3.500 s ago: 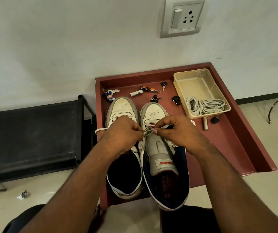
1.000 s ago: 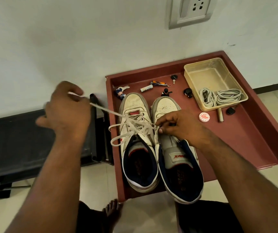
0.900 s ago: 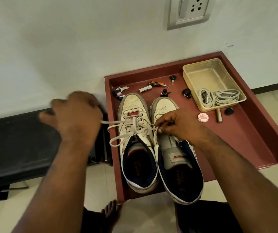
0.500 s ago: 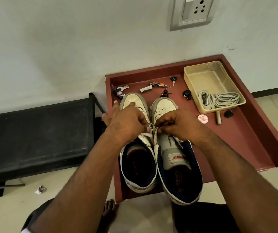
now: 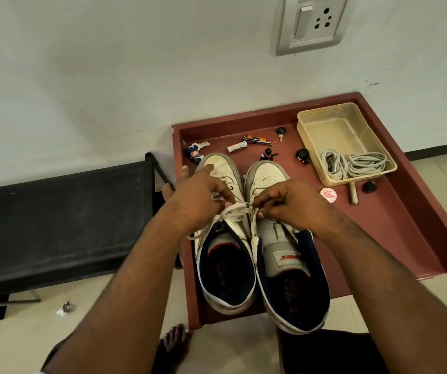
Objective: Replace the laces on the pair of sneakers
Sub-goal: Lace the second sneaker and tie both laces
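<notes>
Lace [image 5: 239, 209] pinched between left hand [image 5: 199, 203] and right hand [image 5: 288, 203] above sneakers [image 5: 268, 176]; risk: slack loop snags eyelet, end slips from pinch.

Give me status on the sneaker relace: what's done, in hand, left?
Done: hard to confirm; the right sneaker shows a bare tongue, no lacing visible below the hands. In hand: left hand and right hand both pinch a white lace between the two shoes. Left: a lace coil sits unused in the plastic tub; the left sneaker looks partly laced.
</notes>
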{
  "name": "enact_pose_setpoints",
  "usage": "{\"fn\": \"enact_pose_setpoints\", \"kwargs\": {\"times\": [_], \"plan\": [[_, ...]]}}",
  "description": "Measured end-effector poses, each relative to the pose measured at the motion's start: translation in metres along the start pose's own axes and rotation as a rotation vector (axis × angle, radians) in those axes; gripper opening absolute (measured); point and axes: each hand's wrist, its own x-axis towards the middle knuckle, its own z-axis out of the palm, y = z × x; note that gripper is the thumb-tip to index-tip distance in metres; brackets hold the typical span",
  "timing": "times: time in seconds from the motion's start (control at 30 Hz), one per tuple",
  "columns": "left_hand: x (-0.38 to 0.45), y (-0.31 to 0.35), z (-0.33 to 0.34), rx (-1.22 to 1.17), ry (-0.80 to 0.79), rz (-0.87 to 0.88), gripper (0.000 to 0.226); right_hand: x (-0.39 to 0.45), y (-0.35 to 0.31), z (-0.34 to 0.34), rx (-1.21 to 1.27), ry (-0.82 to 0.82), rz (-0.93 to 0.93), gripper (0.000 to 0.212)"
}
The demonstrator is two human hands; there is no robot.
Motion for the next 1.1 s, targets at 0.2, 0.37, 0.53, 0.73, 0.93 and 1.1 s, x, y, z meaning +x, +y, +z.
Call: {"fn": "enact_pose_setpoints", "kwargs": {"times": [0.2,0.37,0.53,0.73,0.93,1.1], "plan": [[-0.001,-0.013,-0.019,0.044,0.148,-0.047,0.010,-0.001,-0.001,-0.002,-0.013,-0.021,-0.020,0.034],[-0.014,-0.070,-0.070,-0.144,0.876,-0.441,0.018,-0.002,0.000,-0.002,-0.009,-0.003,-0.030,0.036],[-0.010,-0.036,-0.043,-0.117,0.481,-0.140,0.024,-0.001,-0.003,-0.002,-0.023,-0.009,-0.040,0.035],[-0.006,0.047,0.024,0.230,0.017,0.005,0.029,-0.002,0.000,-0.002,-0.141,0.026,-0.070,0.027],[-0.005,0.041,0.020,0.210,-0.056,-0.056,0.024,-0.002,-0.003,-0.003,-0.168,0.016,-0.094,0.025],[-0.007,0.042,0.024,0.308,0.037,-0.042,0.030,-0.003,-0.005,-0.003,-0.191,0.023,-0.093,0.026]]}}
